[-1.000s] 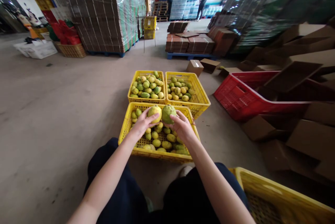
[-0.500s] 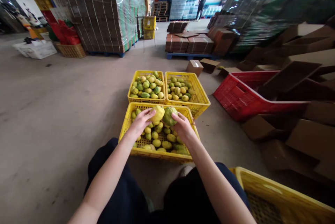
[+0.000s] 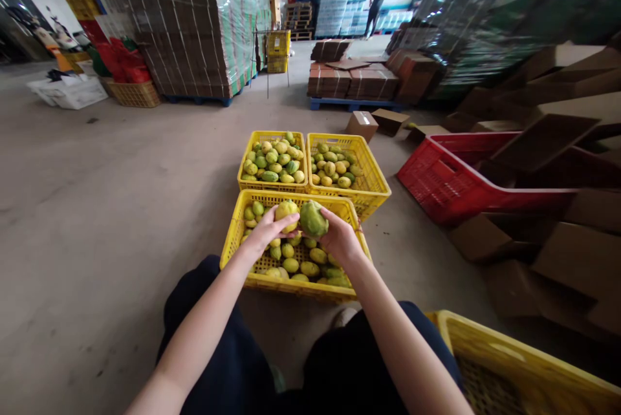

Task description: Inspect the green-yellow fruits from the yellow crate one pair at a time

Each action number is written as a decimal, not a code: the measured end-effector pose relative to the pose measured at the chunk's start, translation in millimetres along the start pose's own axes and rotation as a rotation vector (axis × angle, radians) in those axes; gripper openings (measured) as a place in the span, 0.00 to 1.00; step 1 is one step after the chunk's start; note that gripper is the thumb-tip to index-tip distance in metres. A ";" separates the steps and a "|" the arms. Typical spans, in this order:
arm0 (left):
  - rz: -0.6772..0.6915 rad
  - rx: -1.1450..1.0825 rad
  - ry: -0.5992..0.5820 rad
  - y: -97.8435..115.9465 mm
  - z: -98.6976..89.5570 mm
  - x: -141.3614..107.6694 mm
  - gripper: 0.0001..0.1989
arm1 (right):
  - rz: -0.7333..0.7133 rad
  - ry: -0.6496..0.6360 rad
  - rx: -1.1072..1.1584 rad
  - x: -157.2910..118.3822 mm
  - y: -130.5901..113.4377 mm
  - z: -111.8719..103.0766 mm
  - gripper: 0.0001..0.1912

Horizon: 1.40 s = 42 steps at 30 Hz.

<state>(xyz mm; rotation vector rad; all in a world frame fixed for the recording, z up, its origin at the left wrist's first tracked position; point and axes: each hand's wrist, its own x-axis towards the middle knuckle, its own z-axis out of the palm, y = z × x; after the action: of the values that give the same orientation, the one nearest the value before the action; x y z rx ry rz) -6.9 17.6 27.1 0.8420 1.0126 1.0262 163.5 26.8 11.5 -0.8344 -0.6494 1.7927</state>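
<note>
Above the near yellow crate [image 3: 233, 244], my left hand [image 3: 268, 229] is closed around a yellow, knobbly, roundish fruit [image 3: 286, 216]. Close beside it, my right hand [image 3: 339, 234] grips a green fruit [image 3: 314, 219] of similar size, its thumb hidden behind or along the fruit's side. Below both hands lie several loose yellow-green oval fruits [image 3: 309, 269] on the crate's slotted bottom. Just beyond stand two more yellow crates: the left one [image 3: 241, 172] is heaped with such fruit, and the right one [image 3: 376, 177] has fruit mostly toward its left side.
A red crate [image 3: 427, 182] with cardboard in it stands at right, among tumbled cardboard boxes [image 3: 572, 260]. Another yellow crate [image 3: 524, 350] is by my right leg. Wrapped stacks [image 3: 169, 21] and a pallet of flattened cartons [image 3: 354, 82] stand farther back. A person [image 3: 375, 4] stands far off.
Both fruits have turned slightly in my hands, and the yellow one sits a little lower and farther left. My left fingers now show beneath it. The crates look the same.
</note>
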 end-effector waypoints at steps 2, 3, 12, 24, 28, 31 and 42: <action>-0.017 0.027 0.002 1.6 3.0 -2.5 0.20 | 0.048 -0.008 0.022 -1.3 -2.1 0.4 0.08; -0.025 0.038 0.003 2.4 4.4 -3.6 0.21 | 0.069 -0.002 0.024 -2.1 -3.3 1.0 0.08; -0.004 0.115 -0.007 6.3 8.7 -4.6 0.25 | 0.082 0.048 0.001 -6.7 -8.3 7.5 0.11; 0.331 0.358 0.108 -5.1 -6.7 6.5 0.32 | -0.506 0.328 -0.361 -3.9 3.0 4.7 0.24; 0.458 0.370 0.108 -5.2 -9.0 8.4 0.31 | -0.712 0.282 -0.511 -6.2 7.3 4.4 0.28; 0.503 0.329 0.094 -4.3 -7.9 7.6 0.29 | -0.838 0.267 -0.601 -7.9 10.5 5.1 0.27; 0.541 0.304 0.080 -2.2 -5.5 3.9 0.28 | -0.967 0.292 -0.583 -6.4 10.7 5.4 0.28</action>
<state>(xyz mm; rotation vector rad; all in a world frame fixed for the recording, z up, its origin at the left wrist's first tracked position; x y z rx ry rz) -10.7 21.1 22.4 1.3826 1.0483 1.3868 154.8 16.8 8.4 -0.9064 -1.1516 0.5958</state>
